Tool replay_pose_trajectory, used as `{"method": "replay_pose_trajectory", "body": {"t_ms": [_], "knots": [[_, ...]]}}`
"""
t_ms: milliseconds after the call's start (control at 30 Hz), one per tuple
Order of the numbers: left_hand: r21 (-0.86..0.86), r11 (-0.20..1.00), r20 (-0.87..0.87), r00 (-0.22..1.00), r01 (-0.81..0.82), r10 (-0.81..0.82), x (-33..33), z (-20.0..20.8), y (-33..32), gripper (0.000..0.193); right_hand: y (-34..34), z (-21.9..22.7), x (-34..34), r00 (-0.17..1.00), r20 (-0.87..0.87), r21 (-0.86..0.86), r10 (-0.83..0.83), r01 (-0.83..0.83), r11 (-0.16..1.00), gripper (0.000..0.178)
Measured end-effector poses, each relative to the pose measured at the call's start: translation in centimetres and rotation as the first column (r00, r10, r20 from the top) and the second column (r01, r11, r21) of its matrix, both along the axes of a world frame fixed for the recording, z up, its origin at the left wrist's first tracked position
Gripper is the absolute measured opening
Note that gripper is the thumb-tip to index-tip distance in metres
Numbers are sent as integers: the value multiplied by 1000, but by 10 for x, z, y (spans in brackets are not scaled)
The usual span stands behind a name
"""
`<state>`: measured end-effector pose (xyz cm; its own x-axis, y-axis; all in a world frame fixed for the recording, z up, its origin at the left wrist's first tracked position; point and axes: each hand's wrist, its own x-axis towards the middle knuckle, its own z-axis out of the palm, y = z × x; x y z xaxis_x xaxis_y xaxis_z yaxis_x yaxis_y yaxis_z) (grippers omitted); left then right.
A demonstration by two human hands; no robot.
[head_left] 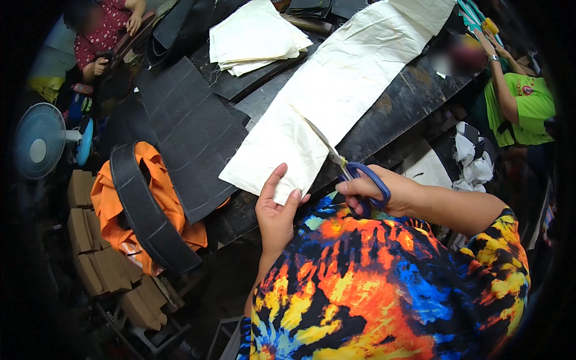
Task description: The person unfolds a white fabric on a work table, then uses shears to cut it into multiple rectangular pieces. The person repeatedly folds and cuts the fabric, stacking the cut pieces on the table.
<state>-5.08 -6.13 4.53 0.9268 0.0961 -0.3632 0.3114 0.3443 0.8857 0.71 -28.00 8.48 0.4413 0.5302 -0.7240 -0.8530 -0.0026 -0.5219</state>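
Note:
A long strip of white fabric [342, 84] lies slantwise across the dark table, its near end reaching toward me. My left hand [278, 213] pinches that near end, thumb on top and fingers at the edge. In my right hand [384, 189] are scissors [363, 187] with blue handles, my fingers through the loops. Their metal blades [321, 139] are over the fabric, reaching in from its right edge. Whether the blades are parted is hard to make out.
Left of the fabric lie black sheets [186, 120] and a black curved strip [147, 210] over orange cloth [108, 204]. A stack of white cloth pieces [255, 36] sits at the back. A fan [39, 141] and cardboard boxes [111, 270] stand at left. Two other people are near the table's far sides.

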Motion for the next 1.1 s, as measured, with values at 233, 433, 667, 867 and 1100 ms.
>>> {"method": "replay_pose_trajectory", "body": {"t_ms": [233,433,667,867,1100], "knots": [[44,999,24,999,24,-25,-1,5,2,55,3,0,7,1000,23,59,-7,6,998,31],[28,999,11,999,32,-32,-4,15,-14,55,-1,-14,18,1000,12,-14,-17,17,1000,29],[66,997,-25,999,29,-27,-5,20,-13,55,6,-19,34,999,12,76,-34,33,997,34],[80,996,-50,999,25,-21,-9,28,-10,53,11,-24,44,985,167,72,36,-49,996,35],[96,994,-23,999,47,-45,-10,28,-15,53,23,-21,74,989,146,161,-5,-19,987,56]]}}
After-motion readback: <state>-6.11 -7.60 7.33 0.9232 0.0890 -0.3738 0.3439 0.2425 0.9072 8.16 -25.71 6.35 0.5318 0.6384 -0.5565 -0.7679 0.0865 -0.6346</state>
